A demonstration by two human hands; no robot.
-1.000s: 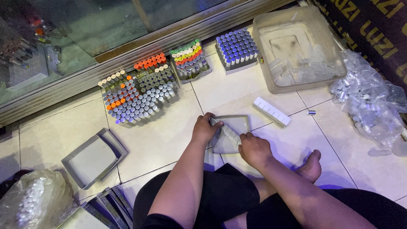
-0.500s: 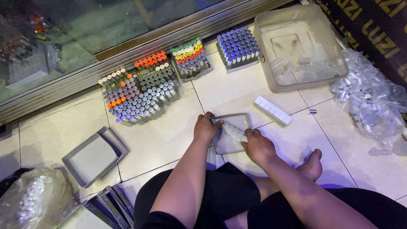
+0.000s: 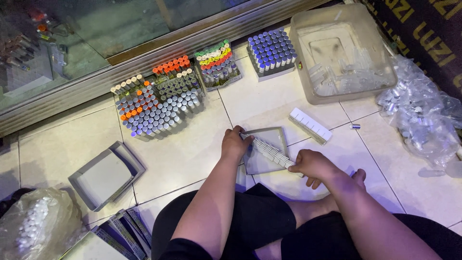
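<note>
Seated on tiled floor, my left hand (image 3: 234, 143) pins grey tray (image 3: 264, 150) by its near-left edge, fingers curled on rim, steadying it. My right hand (image 3: 314, 165) pinches one end of white grid insert (image 3: 270, 151), laid diagonally across tray, seemingly for fitting inside. Second insert (image 3: 310, 125) lies just beside, right. One empty tray (image 3: 105, 174) left. Four vial blocks (image 3: 159, 101) line glass front; clear tub (image 3: 344, 52) beyond.

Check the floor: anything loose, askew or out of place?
One small capped vial lies alone on its side on the tile, apart from the racked vials and the bag of vials. The white strip held by left hand and right hand sits diagonally across the small tray.
</note>
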